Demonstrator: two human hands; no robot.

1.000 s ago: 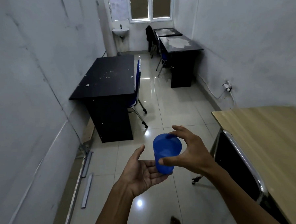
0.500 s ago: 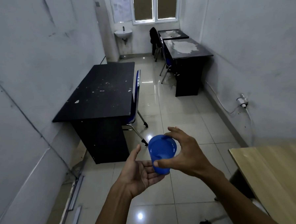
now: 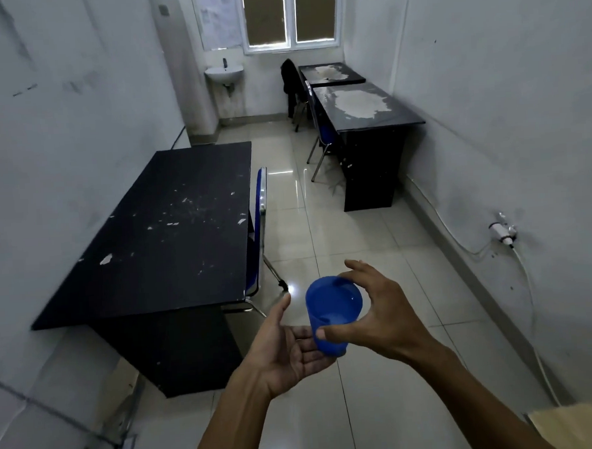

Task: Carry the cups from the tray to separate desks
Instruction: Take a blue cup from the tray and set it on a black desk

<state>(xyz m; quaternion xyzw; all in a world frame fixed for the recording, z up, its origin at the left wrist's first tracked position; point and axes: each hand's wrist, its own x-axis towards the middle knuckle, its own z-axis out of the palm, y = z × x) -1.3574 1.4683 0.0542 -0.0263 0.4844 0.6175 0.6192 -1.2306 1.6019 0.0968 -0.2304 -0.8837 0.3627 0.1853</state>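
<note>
A blue plastic cup [image 3: 331, 311] stands upright in front of me, above the tiled floor. My right hand [image 3: 378, 318] grips its side with thumb and fingers. Under the cup's base lies my left hand [image 3: 287, 353], palm up and fingers spread, supporting it. A black desk [image 3: 158, 238] stands against the left wall, just ahead and left of the cup. Two more black desks [image 3: 367, 112] stand in a row along the right wall, farther back. No tray is in view.
A blue chair [image 3: 258, 226] is tucked at the near black desk's right side, and another chair [image 3: 319, 134] stands by the far desks. A wooden desk corner [image 3: 572, 426] shows at bottom right. A sink [image 3: 224, 73] hangs on the back wall. A cable [image 3: 527, 281] runs down the right wall.
I have walked forward down the room: the black desk on the left is closer and the wooden desk has slid almost out of view. Both hands keep the same hold on the cup.
</note>
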